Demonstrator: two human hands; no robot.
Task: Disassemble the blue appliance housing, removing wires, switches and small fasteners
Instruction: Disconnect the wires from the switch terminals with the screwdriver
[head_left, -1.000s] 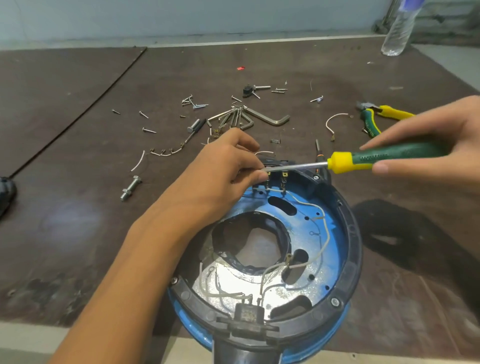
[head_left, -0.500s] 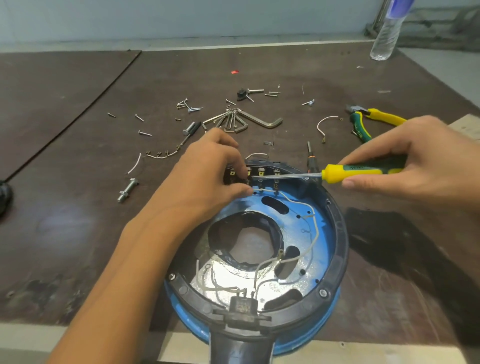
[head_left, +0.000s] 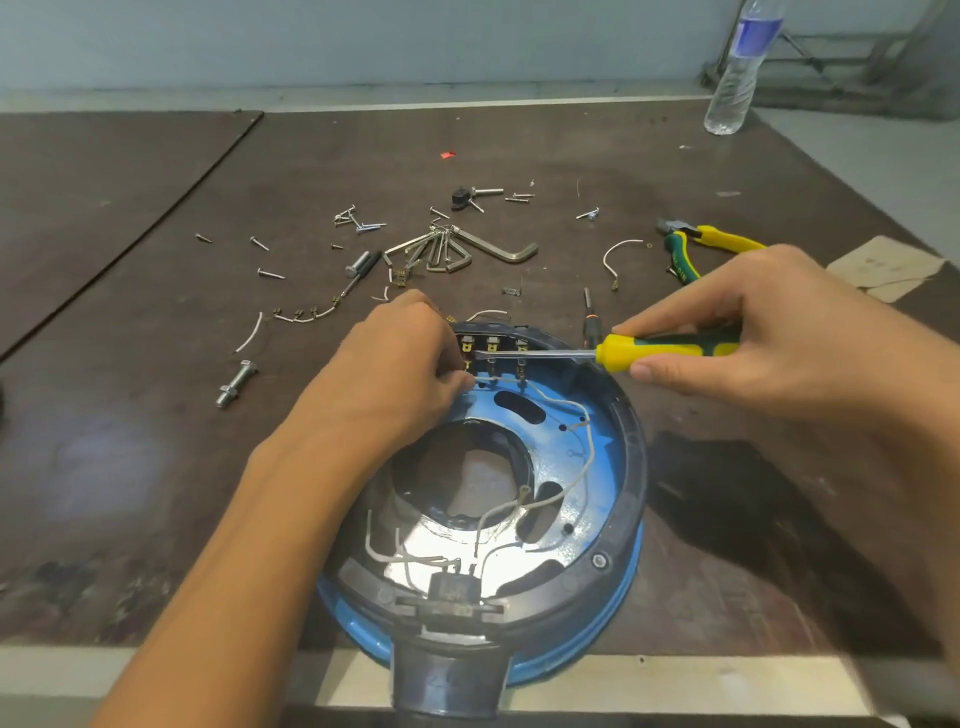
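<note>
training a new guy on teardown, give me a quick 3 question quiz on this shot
1. True or false: the right hand holds the screwdriver with its blade lying across the terminal block at the far rim of the blue housing.
2. Which tool lies unused on the table just beyond the right hand? A) hammer B) pliers C) tape measure
3. Fill in: the left hand pinches at the ______ end of the terminal block.

Key: 1 true; 2 B; 3 left
</note>
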